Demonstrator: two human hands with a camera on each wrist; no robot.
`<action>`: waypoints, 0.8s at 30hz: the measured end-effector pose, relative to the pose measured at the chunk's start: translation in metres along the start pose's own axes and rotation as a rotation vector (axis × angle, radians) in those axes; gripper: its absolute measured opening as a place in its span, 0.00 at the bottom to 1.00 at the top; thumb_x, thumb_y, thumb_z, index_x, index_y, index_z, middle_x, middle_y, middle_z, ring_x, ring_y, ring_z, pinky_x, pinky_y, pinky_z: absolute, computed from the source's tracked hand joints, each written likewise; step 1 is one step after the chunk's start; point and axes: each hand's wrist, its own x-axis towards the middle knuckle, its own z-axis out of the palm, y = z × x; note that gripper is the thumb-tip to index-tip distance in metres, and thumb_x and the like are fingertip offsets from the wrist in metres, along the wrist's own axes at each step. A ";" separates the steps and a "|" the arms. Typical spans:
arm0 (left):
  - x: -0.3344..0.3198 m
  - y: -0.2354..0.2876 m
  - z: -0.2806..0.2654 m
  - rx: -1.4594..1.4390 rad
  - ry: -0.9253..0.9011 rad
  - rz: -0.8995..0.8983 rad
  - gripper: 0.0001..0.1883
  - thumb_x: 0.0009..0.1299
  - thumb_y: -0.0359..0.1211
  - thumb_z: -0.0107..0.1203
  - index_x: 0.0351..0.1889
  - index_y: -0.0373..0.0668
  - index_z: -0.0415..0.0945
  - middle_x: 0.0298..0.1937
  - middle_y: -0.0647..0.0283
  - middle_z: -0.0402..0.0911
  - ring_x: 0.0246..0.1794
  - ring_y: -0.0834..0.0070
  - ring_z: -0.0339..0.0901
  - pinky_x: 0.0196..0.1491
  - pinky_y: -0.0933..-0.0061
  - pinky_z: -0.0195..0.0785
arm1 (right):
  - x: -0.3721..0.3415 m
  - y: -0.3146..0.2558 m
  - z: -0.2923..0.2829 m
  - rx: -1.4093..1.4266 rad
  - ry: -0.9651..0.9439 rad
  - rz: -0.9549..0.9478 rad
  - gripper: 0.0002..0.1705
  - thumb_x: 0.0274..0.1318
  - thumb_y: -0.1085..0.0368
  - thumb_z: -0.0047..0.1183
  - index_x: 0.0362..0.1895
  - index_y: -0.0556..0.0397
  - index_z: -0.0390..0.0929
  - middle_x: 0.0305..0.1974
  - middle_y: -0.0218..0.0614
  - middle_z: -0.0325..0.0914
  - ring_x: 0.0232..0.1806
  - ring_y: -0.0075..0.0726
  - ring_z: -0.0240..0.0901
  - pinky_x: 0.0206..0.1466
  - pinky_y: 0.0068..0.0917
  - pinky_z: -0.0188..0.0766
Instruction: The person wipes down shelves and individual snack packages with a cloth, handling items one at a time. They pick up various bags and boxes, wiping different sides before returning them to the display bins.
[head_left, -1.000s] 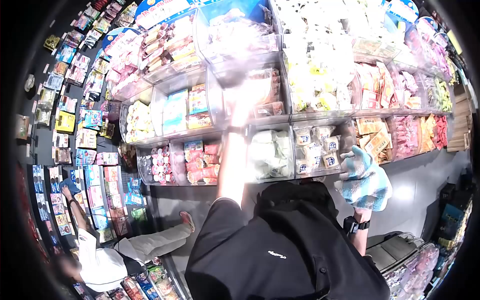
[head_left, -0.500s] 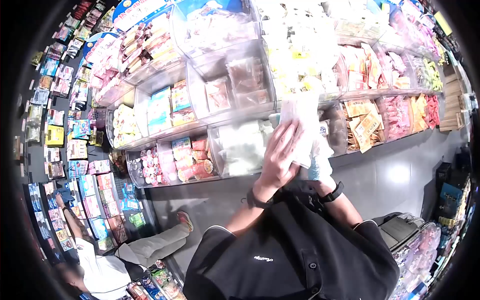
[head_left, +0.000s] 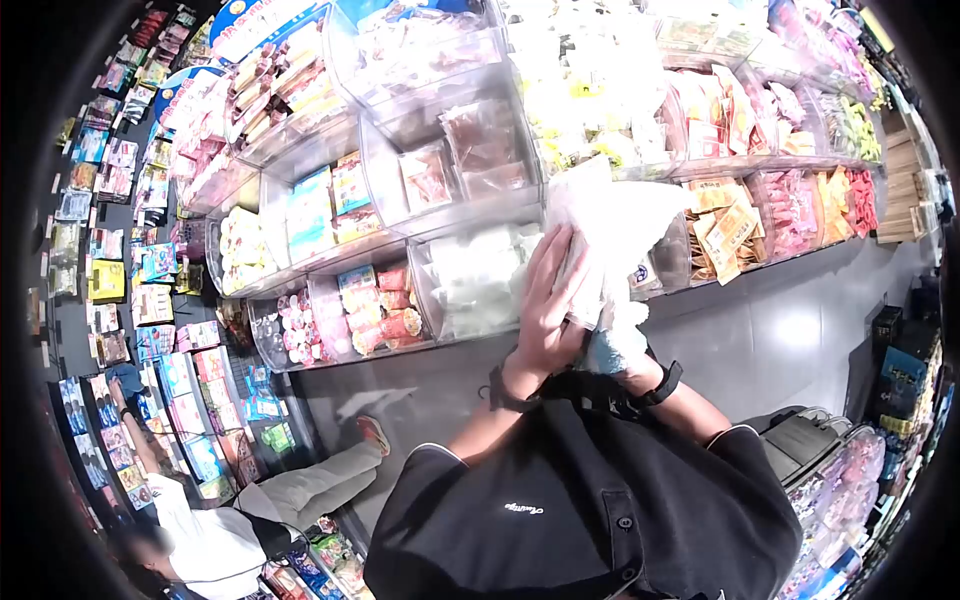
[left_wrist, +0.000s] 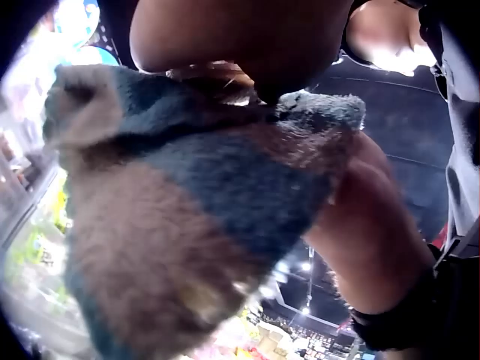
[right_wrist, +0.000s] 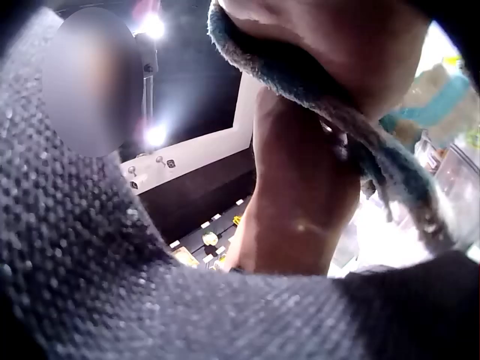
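Nearest, the left hand lays its straight fingers flat against the fuzzy checked cloth. This cloth covers the right hand, so I cannot tell how those fingers are bent. Behind the cloth stand clear bins with small packets. Farther, on the left, is a person in white shirt.

Bin walls stand beyond the hands, with room over the floor.

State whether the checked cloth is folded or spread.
Partly spread: in the left wrist view the cloth shows a broad checked face, creased near the top. Whether it is doubled behind, I cannot tell.
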 end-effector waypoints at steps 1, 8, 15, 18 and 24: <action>0.002 0.002 -0.004 0.049 -0.036 0.013 0.22 0.68 0.36 0.43 0.59 0.37 0.69 0.65 0.43 0.61 0.65 0.44 0.57 0.64 0.50 0.52 | -0.003 -0.003 -0.001 0.111 0.039 0.012 0.30 0.70 0.56 0.29 0.70 0.54 0.41 0.70 0.39 0.46 0.71 0.36 0.44 0.71 0.30 0.45; -0.019 0.009 0.001 -0.165 -0.115 -0.005 0.21 0.69 0.39 0.42 0.55 0.38 0.73 0.60 0.45 0.67 0.61 0.46 0.64 0.61 0.53 0.58 | 0.030 -0.001 -0.045 0.291 -0.001 -0.230 0.25 0.65 0.59 0.42 0.63 0.54 0.58 0.55 0.39 0.66 0.52 0.30 0.66 0.53 0.28 0.67; -0.023 0.004 0.005 -0.262 -0.031 -0.130 0.22 0.70 0.39 0.42 0.58 0.38 0.71 0.63 0.46 0.64 0.63 0.47 0.61 0.63 0.53 0.54 | -0.030 0.004 -0.017 -0.270 -0.180 -0.047 0.21 0.67 0.58 0.39 0.58 0.55 0.64 0.50 0.37 0.69 0.47 0.28 0.69 0.47 0.26 0.69; -0.023 0.001 0.002 -0.167 -0.118 -0.051 0.22 0.70 0.39 0.42 0.59 0.38 0.70 0.64 0.46 0.62 0.65 0.47 0.60 0.64 0.54 0.53 | -0.015 0.009 -0.019 0.067 0.004 0.021 0.20 0.67 0.58 0.38 0.56 0.56 0.66 0.47 0.36 0.71 0.45 0.27 0.70 0.44 0.25 0.70; -0.025 0.006 0.007 -0.330 -0.157 -0.049 0.26 0.71 0.40 0.42 0.63 0.36 0.63 0.67 0.46 0.59 0.68 0.50 0.56 0.66 0.57 0.50 | 0.016 -0.048 0.006 -0.122 0.390 -0.093 0.18 0.67 0.59 0.40 0.52 0.57 0.70 0.41 0.33 0.73 0.41 0.24 0.70 0.40 0.23 0.70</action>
